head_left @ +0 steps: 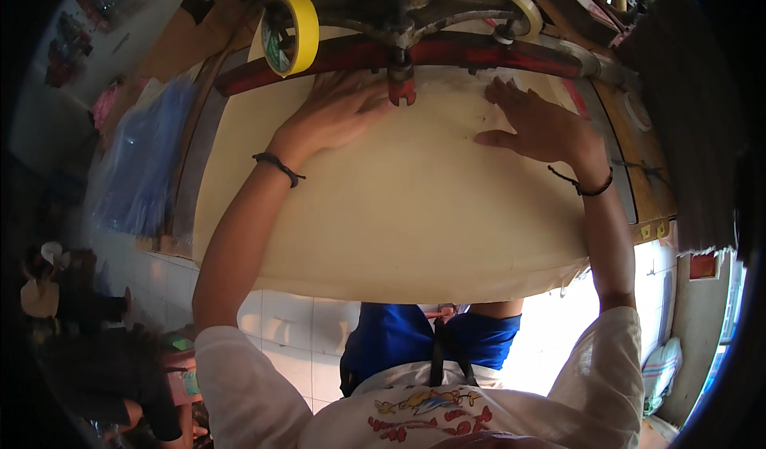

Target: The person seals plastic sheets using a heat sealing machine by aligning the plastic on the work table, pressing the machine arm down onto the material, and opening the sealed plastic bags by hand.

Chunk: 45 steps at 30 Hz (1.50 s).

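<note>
A large cream sheet (pixel 383 210) covers the worktop, and its near edge hangs at the table's front. My left hand (pixel 335 114) lies flat on its far left part, fingers stretched out, with some fingertips beneath a long red bar (pixel 351 53). On the right, my right hand (pixel 542 126) rests on the sheet with its thumb spread away from the fingers. Between the hands, a red forked metal piece (pixel 402 90) points down from the bar's middle. Neither hand holds anything. Small dark specks lie on the sheet close to my right thumb.
A dark metal frame (pixel 407 30) rises behind the bar, with a yellow tape roll (pixel 305 34) hanging on its left. Clear bluish plastic sheets (pixel 144 158) drape at the table's left. A dark board-like panel (pixel 690 122) stands right. Another person (pixel 120 377) is at lower left.
</note>
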Each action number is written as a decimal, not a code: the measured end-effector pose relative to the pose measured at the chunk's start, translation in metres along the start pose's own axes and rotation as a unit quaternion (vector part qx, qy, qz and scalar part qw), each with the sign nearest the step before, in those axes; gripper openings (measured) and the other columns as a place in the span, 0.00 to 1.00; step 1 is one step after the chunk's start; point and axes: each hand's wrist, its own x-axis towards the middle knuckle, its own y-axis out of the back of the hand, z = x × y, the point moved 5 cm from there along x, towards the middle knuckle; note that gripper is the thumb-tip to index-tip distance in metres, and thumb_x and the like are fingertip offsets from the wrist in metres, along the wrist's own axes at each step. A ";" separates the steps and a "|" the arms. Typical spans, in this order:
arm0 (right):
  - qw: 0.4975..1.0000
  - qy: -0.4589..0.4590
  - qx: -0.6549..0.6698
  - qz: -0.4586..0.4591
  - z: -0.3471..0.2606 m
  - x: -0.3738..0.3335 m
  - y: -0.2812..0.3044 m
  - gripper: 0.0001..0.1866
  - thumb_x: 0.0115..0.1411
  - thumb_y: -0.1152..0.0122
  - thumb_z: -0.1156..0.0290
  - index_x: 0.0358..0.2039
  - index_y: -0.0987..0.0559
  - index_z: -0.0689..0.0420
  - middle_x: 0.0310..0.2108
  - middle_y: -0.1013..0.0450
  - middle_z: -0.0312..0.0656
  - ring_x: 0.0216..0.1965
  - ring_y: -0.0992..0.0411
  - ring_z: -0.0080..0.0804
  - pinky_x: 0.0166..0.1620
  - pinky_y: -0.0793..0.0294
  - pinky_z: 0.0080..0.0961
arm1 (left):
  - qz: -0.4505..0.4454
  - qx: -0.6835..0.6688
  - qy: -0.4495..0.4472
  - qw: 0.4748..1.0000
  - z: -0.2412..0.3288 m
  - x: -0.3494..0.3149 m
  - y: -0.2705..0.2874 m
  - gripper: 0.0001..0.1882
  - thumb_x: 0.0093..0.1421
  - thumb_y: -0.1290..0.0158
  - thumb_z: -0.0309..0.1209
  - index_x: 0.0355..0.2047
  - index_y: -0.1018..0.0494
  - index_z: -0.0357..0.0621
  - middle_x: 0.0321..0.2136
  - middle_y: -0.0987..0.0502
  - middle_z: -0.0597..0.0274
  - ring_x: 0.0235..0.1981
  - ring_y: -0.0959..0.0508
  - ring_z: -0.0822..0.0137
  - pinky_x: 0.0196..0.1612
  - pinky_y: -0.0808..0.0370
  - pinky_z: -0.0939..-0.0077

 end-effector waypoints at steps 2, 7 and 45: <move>1.000 -0.010 0.009 -0.001 -0.004 0.002 0.000 0.49 0.65 0.54 0.32 0.69 0.42 0.64 0.72 0.47 0.56 0.74 0.50 0.49 0.72 0.45 0.42 | 0.020 0.002 -0.004 1.000 -0.001 0.000 -0.003 0.24 0.71 0.58 0.50 0.64 0.32 0.62 0.63 0.34 0.47 0.66 0.38 0.43 0.70 0.48 0.46; 0.999 -0.036 0.030 -0.020 -0.004 0.004 0.005 0.47 0.64 0.51 0.33 0.67 0.38 0.63 0.71 0.44 0.55 0.73 0.48 0.48 0.71 0.44 0.41 | 0.122 0.021 -0.093 0.988 0.025 -0.010 -0.001 0.21 0.70 0.55 0.42 0.60 0.31 0.48 0.55 0.27 0.42 0.59 0.31 0.39 0.67 0.40 0.48; 0.989 -0.006 0.112 -0.095 0.036 -0.001 0.018 0.41 0.55 0.32 0.46 0.66 0.32 0.48 0.63 0.32 0.48 0.63 0.33 0.45 0.62 0.31 0.37 | 0.012 -0.059 -0.115 0.992 0.059 0.006 -0.008 0.26 0.69 0.52 0.34 0.66 0.37 0.45 0.67 0.36 0.58 0.67 0.35 0.53 0.68 0.38 0.57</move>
